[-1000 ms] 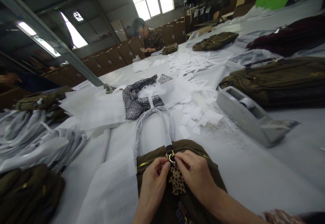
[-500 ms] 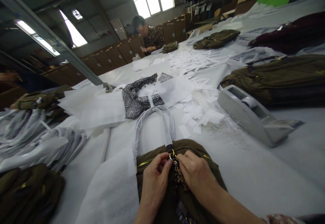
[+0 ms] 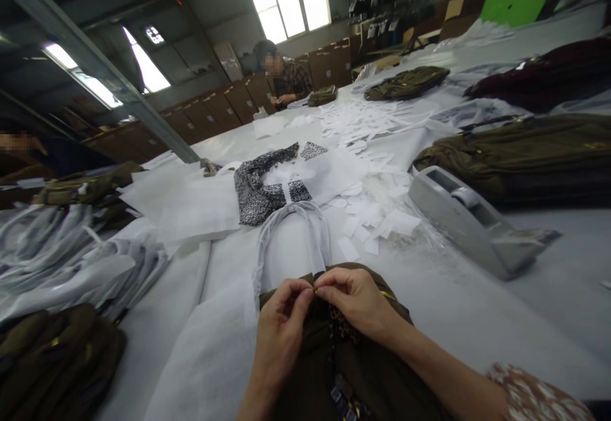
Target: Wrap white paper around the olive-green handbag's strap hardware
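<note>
An olive-green bag (image 3: 367, 370) lies on the white table right in front of me. Its handle, wrapped in white paper (image 3: 315, 236), loops away from me. My left hand (image 3: 281, 332) and my right hand (image 3: 353, 300) meet at the top edge of the bag, fingertips pinched together on a small gold metal ring (image 3: 315, 289) where the handle joins. Beneath my right hand a leopard-print tag (image 3: 341, 329) hangs, mostly hidden by the fingers.
A grey tape dispenser (image 3: 468, 217) stands at the right. Black-and-white speckled fabric (image 3: 260, 189), white paper scraps (image 3: 377, 217) and white sheets (image 3: 191, 205) lie beyond the bag. More olive bags (image 3: 525, 154) sit right and lower left (image 3: 52, 357). A person (image 3: 286, 77) works at the far end.
Both hands have moved up to the bag's top edge and closed over the gold ring. The leopard-print tag, plainly visible a second ago, is now mostly covered.
</note>
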Motion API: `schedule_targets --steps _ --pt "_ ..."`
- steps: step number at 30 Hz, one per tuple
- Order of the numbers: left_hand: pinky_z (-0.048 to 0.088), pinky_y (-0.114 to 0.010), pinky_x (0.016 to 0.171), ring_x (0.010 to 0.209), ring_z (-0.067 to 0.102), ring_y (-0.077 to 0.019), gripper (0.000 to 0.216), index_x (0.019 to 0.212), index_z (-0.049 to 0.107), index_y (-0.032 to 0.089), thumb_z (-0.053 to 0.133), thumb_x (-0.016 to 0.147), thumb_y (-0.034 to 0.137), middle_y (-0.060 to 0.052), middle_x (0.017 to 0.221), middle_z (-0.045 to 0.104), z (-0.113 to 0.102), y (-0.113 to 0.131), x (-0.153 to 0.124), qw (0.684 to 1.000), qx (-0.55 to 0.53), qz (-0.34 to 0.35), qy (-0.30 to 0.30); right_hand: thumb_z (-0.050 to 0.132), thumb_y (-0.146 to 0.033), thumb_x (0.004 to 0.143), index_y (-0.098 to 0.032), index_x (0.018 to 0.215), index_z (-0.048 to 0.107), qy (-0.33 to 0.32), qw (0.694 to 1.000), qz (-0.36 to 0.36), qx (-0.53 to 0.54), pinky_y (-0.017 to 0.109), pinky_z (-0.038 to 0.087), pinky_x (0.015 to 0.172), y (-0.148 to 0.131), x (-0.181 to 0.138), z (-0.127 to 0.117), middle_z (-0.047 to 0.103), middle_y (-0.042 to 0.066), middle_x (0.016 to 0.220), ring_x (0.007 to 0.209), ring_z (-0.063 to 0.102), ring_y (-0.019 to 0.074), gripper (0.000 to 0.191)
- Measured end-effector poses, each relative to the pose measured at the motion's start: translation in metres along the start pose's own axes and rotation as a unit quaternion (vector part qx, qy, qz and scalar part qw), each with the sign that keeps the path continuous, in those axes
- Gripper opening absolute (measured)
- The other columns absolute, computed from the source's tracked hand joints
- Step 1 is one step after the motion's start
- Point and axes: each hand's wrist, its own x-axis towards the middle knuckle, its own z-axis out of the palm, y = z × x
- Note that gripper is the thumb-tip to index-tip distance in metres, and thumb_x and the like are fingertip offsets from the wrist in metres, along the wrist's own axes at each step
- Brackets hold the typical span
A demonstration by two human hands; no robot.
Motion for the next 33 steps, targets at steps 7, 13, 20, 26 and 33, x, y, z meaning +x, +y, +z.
schedule_targets --steps 7,13,20,26,33 --pt "0.040 -0.023 0.063 0.067 0.051 -0.0136 0.023 0.080 0.058 0.018 0.051 0.082 0.040 0.002 0.071 0.057 0.004 -0.012 0.006 0.999 -0.023 -0.030 0.014 0.056 -0.030 0.082 -0.015 0.083 0.067 0.002 0.999 0.048 -0.010 0.021 0.041 0.055 0.004 0.006 0.004 0.064 0.001 0.070 0.061 0.055 0.0124 0.019" --pt "0.037 -0.037 0.079 0.084 0.051 -0.0249 0.026 0.083 0.062 0.020 0.056 0.076 0.044 -0.005 0.083 0.058 0.014 -0.028 0.009 0.963 0.264 0.015 0.046 0.055 -0.014 0.079 -0.017 0.071 0.067 0.080 0.965 -0.021 -0.248 0.023 0.038 0.057 0.001 0.003 0.001 0.059 -0.001 0.064 0.059 0.051 0.0118 0.015" --pt "0.040 -0.032 0.078 0.083 0.055 -0.0210 0.012 0.081 0.061 0.020 0.056 0.074 0.029 -0.002 0.083 0.063 0.029 -0.018 0.021 0.989 0.144 0.001 0.035 0.055 -0.008 0.077 -0.017 0.069 0.065 0.096 0.939 -0.032 -0.329 0.023 0.040 0.060 -0.003 0.004 0.000 0.056 0.000 0.068 0.062 0.053 0.0123 0.016" --pt "0.041 -0.028 0.075 0.078 0.057 -0.0170 0.012 0.080 0.059 0.018 0.054 0.069 0.019 0.001 0.080 0.064 0.020 -0.013 0.022 0.999 0.043 -0.028 -0.019 0.056 -0.005 0.069 -0.016 0.058 0.058 0.028 0.918 0.040 -0.393 0.022 0.036 0.054 -0.018 0.006 -0.002 0.056 -0.001 0.060 0.056 0.053 0.0117 0.016" --pt "0.041 -0.025 0.075 0.079 0.055 -0.0149 0.020 0.081 0.060 0.019 0.049 0.066 0.010 0.001 0.081 0.063 0.017 -0.018 0.021 0.999 0.015 0.015 -0.037 0.053 -0.008 0.074 -0.017 0.063 0.059 0.020 0.835 0.058 -0.546 0.026 0.035 0.055 -0.020 0.007 0.008 0.060 0.003 0.066 0.061 0.058 0.0172 0.016"
